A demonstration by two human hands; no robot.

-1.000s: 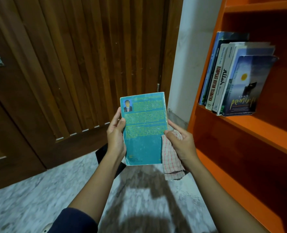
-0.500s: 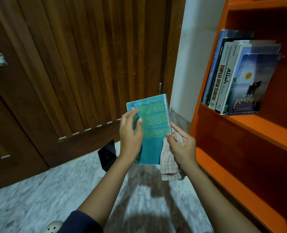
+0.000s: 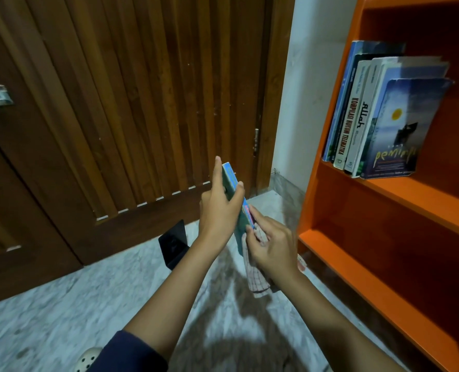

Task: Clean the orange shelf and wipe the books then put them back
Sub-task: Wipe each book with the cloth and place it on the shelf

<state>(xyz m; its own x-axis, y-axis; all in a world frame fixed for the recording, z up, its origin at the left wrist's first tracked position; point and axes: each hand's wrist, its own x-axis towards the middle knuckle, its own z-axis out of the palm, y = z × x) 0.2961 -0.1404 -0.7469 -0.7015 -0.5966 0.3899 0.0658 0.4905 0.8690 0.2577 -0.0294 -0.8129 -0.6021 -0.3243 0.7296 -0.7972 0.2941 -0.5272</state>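
Note:
My left hand [image 3: 219, 208] holds a thin teal book [image 3: 236, 196] upright, edge-on to me, with the thumb on one cover and fingers on the other. My right hand [image 3: 272, 244] grips a checked cloth [image 3: 255, 275] and holds it against the book's lower right side. The cloth hangs down below my right hand. The orange shelf [image 3: 400, 191] stands at the right. Several books [image 3: 378, 114] lean together on its middle board, the front one showing a blue cover with a yellow sun.
A brown wooden slatted door [image 3: 115, 103] fills the left and centre. A black bookend [image 3: 173, 247] stands on the marble floor [image 3: 61, 318] by the door. The shelf's lower board [image 3: 357, 275] carries nothing visible. A white perforated shoe [image 3: 87, 359] shows at the bottom edge.
The teal book has turned from its back cover facing me to edge-on. My left hand shifted from the book's left edge to across its cover. My right hand and cloth stayed against the book.

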